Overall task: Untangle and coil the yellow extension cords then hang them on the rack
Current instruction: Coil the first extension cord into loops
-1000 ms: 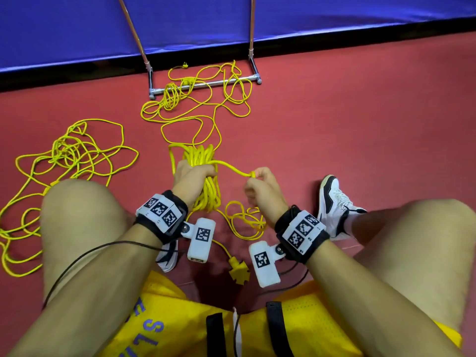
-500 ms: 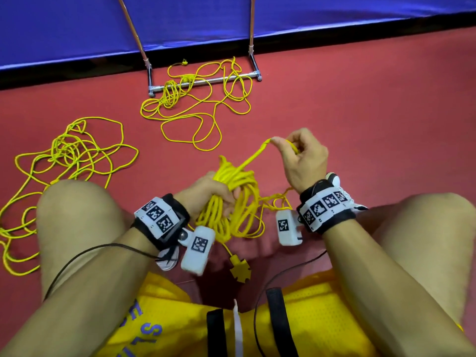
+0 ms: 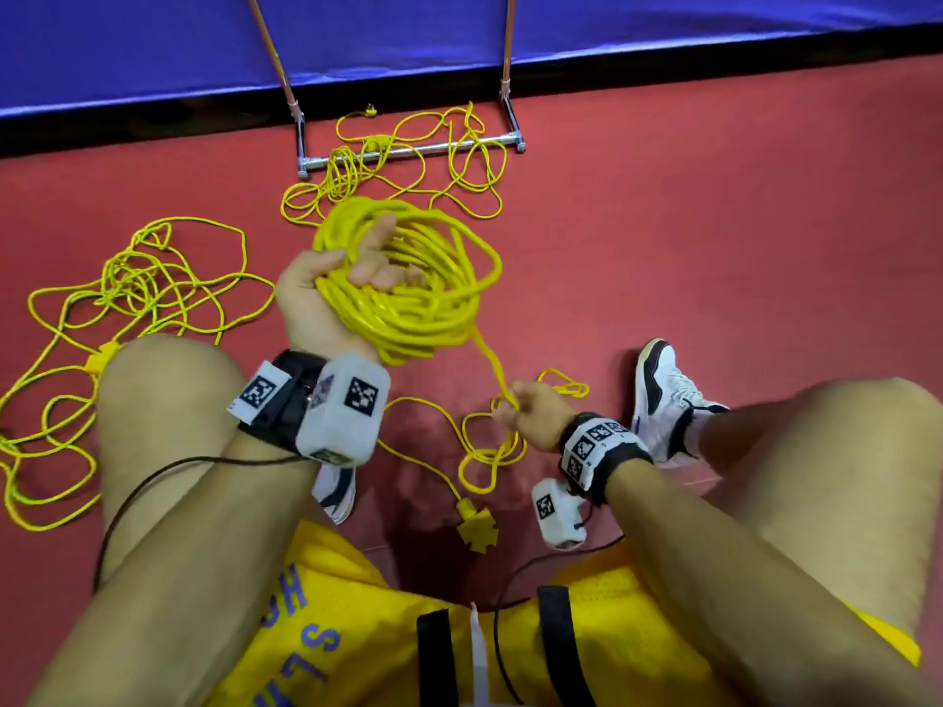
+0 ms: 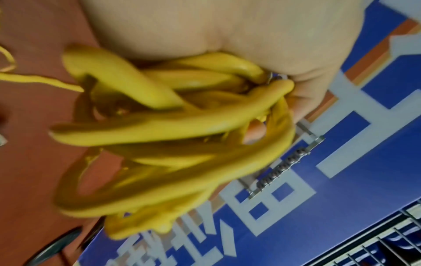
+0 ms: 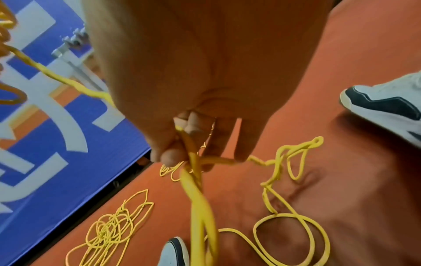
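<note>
L hand (image 3: pixel 326 293) grips 1 coil (image 3: pixel 408 283), R hand (image 3: pixel 530 415) pinches its tail; 2 tangled cords (image 3: pixel 127 298) on floor.

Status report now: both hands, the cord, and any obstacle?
Left hand grips cord coil. Right hand pinches loose cord leading from coil. Knotted loops on floor ahead; two more cord piles untouched.
</note>
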Tool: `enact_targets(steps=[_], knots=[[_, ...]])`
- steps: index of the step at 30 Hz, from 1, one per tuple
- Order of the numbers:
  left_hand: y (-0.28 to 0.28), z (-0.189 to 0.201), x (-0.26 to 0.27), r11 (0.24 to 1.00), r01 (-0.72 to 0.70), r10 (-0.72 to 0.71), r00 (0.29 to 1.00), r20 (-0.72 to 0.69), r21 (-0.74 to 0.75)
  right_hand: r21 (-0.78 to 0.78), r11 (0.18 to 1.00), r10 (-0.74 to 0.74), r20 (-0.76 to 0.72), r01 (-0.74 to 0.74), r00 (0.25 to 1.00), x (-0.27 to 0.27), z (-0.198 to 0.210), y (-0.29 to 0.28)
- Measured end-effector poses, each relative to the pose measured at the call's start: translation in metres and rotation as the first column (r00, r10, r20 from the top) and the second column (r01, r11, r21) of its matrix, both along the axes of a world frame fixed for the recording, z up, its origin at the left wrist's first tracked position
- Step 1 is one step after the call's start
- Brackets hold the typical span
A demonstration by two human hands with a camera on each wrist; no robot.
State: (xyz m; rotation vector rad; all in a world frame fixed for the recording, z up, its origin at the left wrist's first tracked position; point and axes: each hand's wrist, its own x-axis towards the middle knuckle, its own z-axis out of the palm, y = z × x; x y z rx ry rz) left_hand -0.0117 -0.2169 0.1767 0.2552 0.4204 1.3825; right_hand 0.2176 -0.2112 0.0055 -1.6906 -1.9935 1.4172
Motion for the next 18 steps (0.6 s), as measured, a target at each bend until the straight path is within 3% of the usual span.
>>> enact_targets(steps=[2,5,7,9,12,14,16,18], knots=[[0.008,0.001,-0.008,0.978,-0.191,0.187,0.981,-0.056,-0.082,-0.135,0.990,-0.047,-0.050,0.040,0.998,-0.002,0.000,-0.005],[0.015,-0.003,-0.010,0.894,-0.425,0.376,0.884,-0.277,-0.143,-0.103,0.993,-0.067,-0.081,0.058,0.994,-0.008,0.010,-0.003],[0.019,-0.010,-0.009,0.832,-0.541,0.446,0.783,-0.434,-0.122,-0.084,0.996,-0.033,-0.131,0.023,0.991,-0.010,0.017,-0.005],[0.019,-0.010,-0.008,0.765,-0.644,0.515,0.624,-0.588,-0.013,-0.164,0.986,-0.023,-0.215,-0.013,0.976,-0.014,0.025,-0.013],[0.014,-0.012,-0.006,0.806,-0.569,0.388,0.300,-0.871,0.163,-0.277,0.959,-0.065,-0.406,-0.055,0.911,-0.024,0.047,-0.025],[0.012,-0.019,-0.007,0.839,-0.474,0.322,0.036,-0.946,0.268,-0.319,0.941,-0.098,-0.573,-0.112,0.814,-0.026,0.063,-0.027],[0.010,-0.028,-0.010,0.900,-0.289,0.307,-0.111,-0.945,0.326,-0.383,0.908,-0.159,-0.694,-0.172,0.702,-0.021,0.078,-0.025],[0.009,-0.042,-0.011,0.946,-0.099,0.278,-0.244,-0.929,0.309,-0.470,0.859,-0.243,-0.723,-0.203,0.646,-0.017,0.093,-0.021]])
